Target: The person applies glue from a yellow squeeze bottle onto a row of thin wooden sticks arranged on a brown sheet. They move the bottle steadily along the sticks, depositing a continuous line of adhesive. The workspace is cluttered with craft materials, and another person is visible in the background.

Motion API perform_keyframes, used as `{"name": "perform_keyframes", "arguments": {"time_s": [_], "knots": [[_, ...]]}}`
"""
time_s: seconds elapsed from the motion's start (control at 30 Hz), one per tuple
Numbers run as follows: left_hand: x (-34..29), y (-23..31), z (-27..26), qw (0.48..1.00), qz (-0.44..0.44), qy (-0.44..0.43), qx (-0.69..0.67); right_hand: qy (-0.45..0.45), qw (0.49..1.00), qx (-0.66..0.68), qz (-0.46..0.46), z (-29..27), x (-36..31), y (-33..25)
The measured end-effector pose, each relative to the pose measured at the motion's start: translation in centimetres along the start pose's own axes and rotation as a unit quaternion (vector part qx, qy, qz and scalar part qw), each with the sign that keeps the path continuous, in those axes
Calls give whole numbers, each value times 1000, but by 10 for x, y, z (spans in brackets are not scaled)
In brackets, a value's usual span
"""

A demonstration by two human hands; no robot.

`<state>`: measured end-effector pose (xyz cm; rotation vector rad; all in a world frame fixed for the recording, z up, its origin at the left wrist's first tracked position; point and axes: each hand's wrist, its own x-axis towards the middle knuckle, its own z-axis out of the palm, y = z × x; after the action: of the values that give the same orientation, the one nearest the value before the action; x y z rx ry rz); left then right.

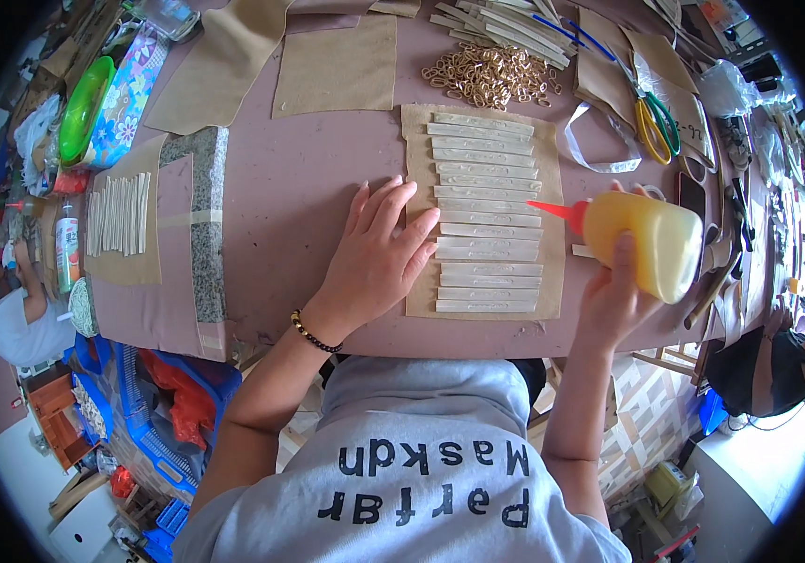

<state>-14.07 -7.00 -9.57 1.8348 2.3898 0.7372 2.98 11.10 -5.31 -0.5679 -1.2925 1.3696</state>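
Note:
In front of me lies a tan sheet (552,277) bearing a column of several narrow pale strips (489,192), with clear glossy lines along them. My left hand (379,249) lies palm down with fingers spread, its fingertips over the sheet's left edge and touching or nearly touching the strip ends. In my right hand (609,305) is a squeeze bottle (646,244) of yellow liquid, tilted on its side. Its red nozzle (560,215) points left, with the tip at the right end of a strip near the middle of the column.
Beyond the sheet are a pile of gold metal links (491,75) and loose pale strips (506,28). Scissors (654,127) and a white ribbon (609,164) lie at the far right. A stone slab (210,178) and another strip-covered sheet (121,267) are left. A person (29,324) sits farther left.

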Motion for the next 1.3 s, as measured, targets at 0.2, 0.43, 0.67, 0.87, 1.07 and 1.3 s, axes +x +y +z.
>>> {"name": "perform_keyframes", "arguments": {"time_s": [0.2, 0.43, 0.67, 0.87, 1.07, 1.3], "knots": [[-1, 0, 1, 1000, -2, -5, 5, -66, 997, -11, 43, 33, -16, 20], [-2, -2, 2, 1000, -1, -7, 4, -36, 997, -42, 60, 17, -10, 20], [-2, 0, 0, 1000, -3, -9, 2, 38, 999, -13, 29, -22, 1, 2], [-5, 0, -3, 1000, 3, -5, -16, 44, 994, 70, 75, -31, 5, -12], [-10, 0, -3, 1000, 14, -2, -26, 16, 990, 73, 117, -30, -9, 1], [-8, 3, -3, 1000, 14, -1, -8, -29, 987, 97, 127, -12, -10, 0]]}}
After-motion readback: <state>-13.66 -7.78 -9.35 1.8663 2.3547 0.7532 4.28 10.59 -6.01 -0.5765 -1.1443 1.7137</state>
